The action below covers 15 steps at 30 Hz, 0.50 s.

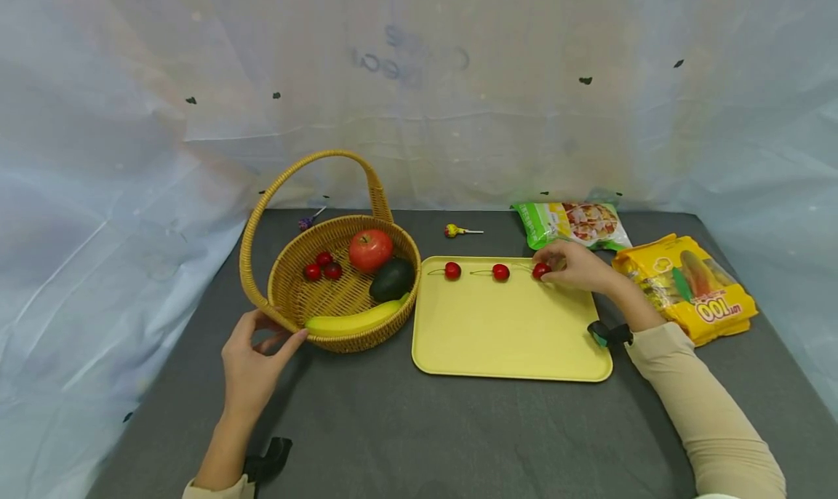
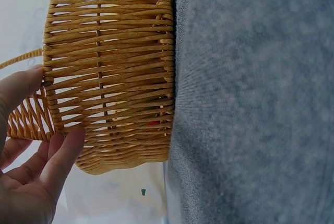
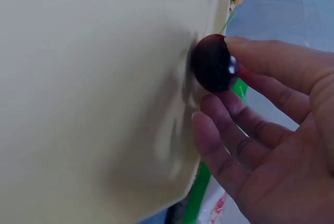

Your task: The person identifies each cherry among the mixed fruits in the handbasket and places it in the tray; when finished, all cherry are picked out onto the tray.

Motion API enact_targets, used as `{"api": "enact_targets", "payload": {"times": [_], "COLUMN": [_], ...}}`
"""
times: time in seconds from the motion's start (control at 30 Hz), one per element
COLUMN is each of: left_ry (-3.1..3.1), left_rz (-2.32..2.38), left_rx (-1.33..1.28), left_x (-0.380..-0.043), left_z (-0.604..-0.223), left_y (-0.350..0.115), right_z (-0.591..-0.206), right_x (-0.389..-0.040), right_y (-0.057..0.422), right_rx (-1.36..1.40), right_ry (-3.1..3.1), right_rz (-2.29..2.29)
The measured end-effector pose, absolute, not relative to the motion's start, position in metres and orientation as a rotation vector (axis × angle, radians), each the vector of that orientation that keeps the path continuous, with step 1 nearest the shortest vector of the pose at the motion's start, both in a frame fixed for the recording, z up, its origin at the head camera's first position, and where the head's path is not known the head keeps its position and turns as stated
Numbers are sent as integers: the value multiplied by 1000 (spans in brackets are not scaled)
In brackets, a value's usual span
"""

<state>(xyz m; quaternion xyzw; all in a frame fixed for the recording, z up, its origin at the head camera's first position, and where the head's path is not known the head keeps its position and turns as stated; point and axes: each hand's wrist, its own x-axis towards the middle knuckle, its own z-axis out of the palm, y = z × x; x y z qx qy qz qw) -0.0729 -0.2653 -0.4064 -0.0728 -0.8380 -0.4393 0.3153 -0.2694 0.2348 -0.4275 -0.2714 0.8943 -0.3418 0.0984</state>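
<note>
My left hand (image 1: 250, 364) grips the rim of a round wicker basket (image 1: 356, 345) near the foot of its tall handle. In the left wrist view, thumb and fingers are on either side of where the handle meets the basket wall (image 2: 120, 67). Inside lie a banana (image 1: 353, 322), a dark green avocado (image 1: 391, 281), a red apple-like fruit (image 1: 371, 250) and three cherries (image 1: 332, 270). At the far right of a yellow tray (image 1: 511, 339), my right hand (image 1: 579, 268) pinches a cherry (image 3: 213, 65) between thumb and fingers. Two more stemmed cherries (image 1: 500, 272) lie in a row to its left.
A green food packet (image 1: 576, 224) lies behind the tray's right corner, and a yellow bag (image 1: 690, 288) lies right of it, by my forearm. Behind the tray is a yellow lollipop (image 1: 453, 230); a purple one (image 1: 305, 223) lies behind the basket. Plastic sheeting (image 1: 458, 121) hangs beyond the table.
</note>
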Motion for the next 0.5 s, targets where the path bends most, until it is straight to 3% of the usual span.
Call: {"api": "enact_targets", "payload": {"times": [0.27, 0.5], "left_ry": [-2210, -2196], "left_rz": [-1156, -1139], "left_rx": [-185, -200], "left_x": [-75, -74], "left_z": [-412, -409], "left_y": [-270, -267], "right_z": [-407, -383], "right_x": [-274, -289], "right_y": [219, 149], "right_rx": [-819, -1075], "right_ry": [2651, 2599], "right_rz": [-1011, -1040]}}
